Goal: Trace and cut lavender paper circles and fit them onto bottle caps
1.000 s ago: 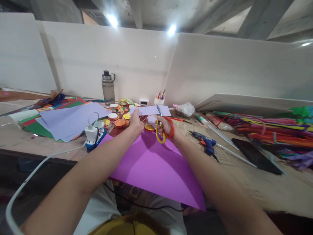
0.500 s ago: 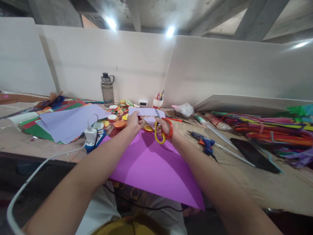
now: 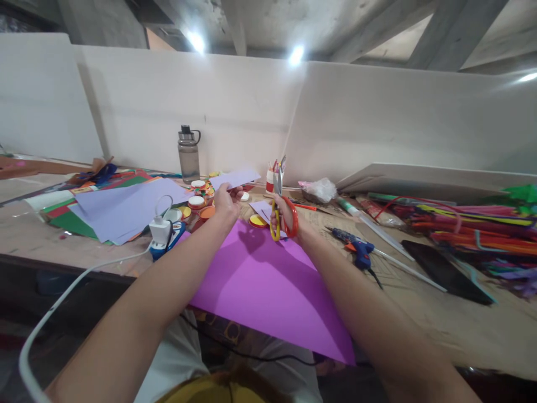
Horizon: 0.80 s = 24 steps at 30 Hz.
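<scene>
Pinched in my left hand [image 3: 229,201] is a pale lilac paper strip [image 3: 235,178], raised above the table and tilted. My right hand [image 3: 283,211] grips scissors [image 3: 289,221] with red and yellow handles, their blades pointing up and away from the strip. Under the scissors lies a smaller lilac paper piece [image 3: 260,209], beside a yellow-topped round lid [image 3: 258,220]. A large purple sheet [image 3: 268,291] spreads beneath both forearms and hangs over the table's front edge.
Lilac and green sheets [image 3: 126,210] and a power strip [image 3: 168,238] lie left. A water bottle [image 3: 188,154] and pen cup [image 3: 271,180] stand at the back. On the right are a glue gun [image 3: 356,246], a black tablet-like slab [image 3: 444,271] and colourful pipe cleaners [image 3: 474,224].
The scissors have come off the strip and turned upright. My left hand has drawn the strip up and left, apart from the blades. A smaller lilac piece now lies below the scissors.
</scene>
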### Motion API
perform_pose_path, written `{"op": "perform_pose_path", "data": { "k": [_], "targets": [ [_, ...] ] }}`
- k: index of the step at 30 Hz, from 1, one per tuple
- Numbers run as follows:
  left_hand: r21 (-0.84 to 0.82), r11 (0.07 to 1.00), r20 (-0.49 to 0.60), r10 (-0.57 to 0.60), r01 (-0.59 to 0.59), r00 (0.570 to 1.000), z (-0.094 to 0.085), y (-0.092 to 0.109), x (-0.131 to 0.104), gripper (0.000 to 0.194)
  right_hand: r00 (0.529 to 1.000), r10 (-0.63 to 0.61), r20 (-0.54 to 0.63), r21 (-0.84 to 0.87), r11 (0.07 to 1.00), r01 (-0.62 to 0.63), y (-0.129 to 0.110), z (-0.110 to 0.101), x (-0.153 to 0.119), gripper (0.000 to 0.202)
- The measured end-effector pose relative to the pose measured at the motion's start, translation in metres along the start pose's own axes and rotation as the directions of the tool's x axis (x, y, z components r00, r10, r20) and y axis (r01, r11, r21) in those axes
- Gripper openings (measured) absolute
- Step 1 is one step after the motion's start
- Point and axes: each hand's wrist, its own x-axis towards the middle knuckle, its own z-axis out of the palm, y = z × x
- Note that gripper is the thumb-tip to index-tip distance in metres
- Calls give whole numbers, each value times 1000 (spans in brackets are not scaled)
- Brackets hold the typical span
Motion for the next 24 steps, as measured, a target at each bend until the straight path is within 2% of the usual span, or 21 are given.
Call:
{"op": "perform_pose_path", "data": {
  "k": [5, 9, 15, 19, 24],
  "targets": [
    [-14, 999, -2, 43, -43, 999, 1, 4, 6, 17, 995, -90, 50, -184, 978, 98, -1, 8, -14, 39],
    [-33, 997, 56, 77, -75, 995, 3, -2, 1, 19, 986, -133, 101, -352, 922, 160, -3, 13, -20, 38],
    [-17, 997, 203, 75, -73, 976, 8, -17, -20, 17, 979, -151, 134, -346, 919, 189, -1, 14, -20, 42],
    [11, 997, 299, 69, -76, 952, 6, -25, -25, 18, 974, -177, 141, -346, 913, 216, -3, 14, -23, 41],
    [7, 998, 333, 58, -64, 941, 3, -31, -25, 17, 973, -198, 122, -312, 923, 227, -3, 16, -23, 38]
  ]
}}
